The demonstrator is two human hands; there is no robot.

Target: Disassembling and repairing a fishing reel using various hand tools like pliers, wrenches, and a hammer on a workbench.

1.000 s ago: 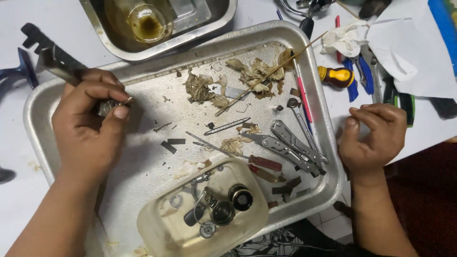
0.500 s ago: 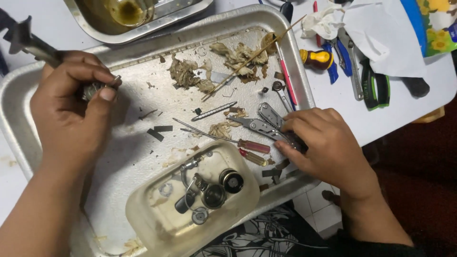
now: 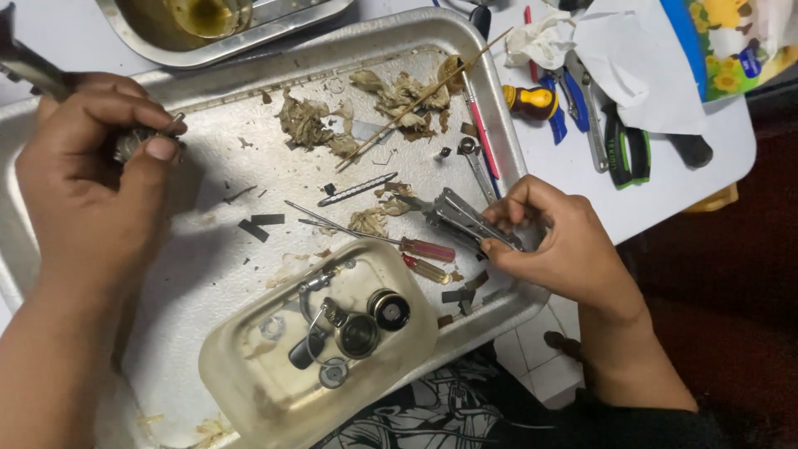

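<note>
pliers point(image 3: 455, 214) in right hand point(image 3: 559, 243)

Tray point(image 3: 249, 79) centre frame; tub point(image 3: 249, 391) on its lower edge, parts point(image 3: 357, 328) inside; pliers point(image 3: 461, 218) at tray's right; hand tools point(image 3: 598, 133) upper right.

Bare tray point(image 3: 208, 274) is left between the hands; the right hand point(image 3: 553, 241) is hemmed by screwdrivers point(image 3: 428, 249), scraps point(image 3: 399, 96) and a tub point(image 3: 249, 382).
</note>
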